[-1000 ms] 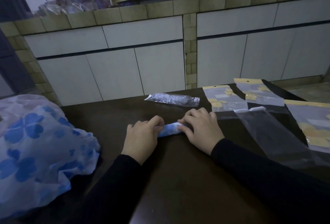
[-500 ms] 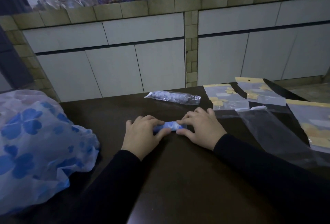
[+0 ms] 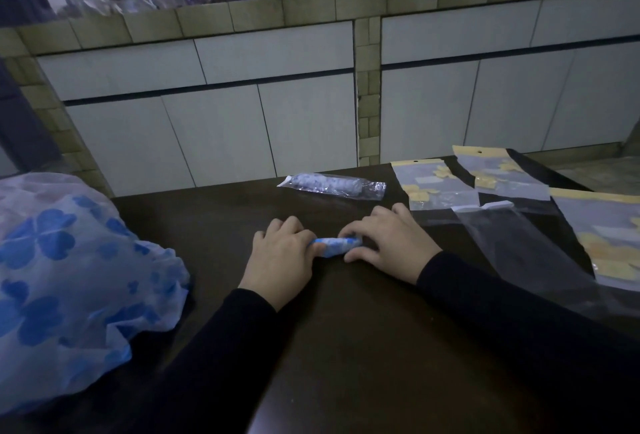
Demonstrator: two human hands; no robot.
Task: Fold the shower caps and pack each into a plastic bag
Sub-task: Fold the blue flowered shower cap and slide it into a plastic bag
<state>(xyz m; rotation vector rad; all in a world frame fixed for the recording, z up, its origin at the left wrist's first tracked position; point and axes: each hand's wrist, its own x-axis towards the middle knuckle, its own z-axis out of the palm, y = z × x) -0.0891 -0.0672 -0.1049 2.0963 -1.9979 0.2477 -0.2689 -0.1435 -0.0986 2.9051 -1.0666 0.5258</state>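
A dark brown wooden table (image 3: 346,347) fills the lower part of the view, set against a wall of pale grey tiles with olive-tan borders (image 3: 242,115); on its left end lies a big loose heap of translucent white shower caps printed with blue clover shapes (image 3: 69,277), crumpled and unfolded; along the right end several flat clear plastic bags with yellow header strips (image 3: 436,187) are spread side by side, and nearer the person an open plain clear plastic bag (image 3: 519,246) lies with its white-edged mouth toward the far side; at the far edge, between the heap and the flat bags, rests a packed clear bag holding a rolled white-and-blue cap (image 3: 332,185), well apart from the hands; at the centre a small tight roll of blue-and-white shower cap (image 3: 337,246) lies on the table top, gripped at both ends; the left hand (image 3: 282,260), in a black sleeve, curls its fingers over the roll's left end with the thumb against it; the right hand (image 3: 388,246), also black-sleeved, pinches the right end between curled fingers above and thumb below.
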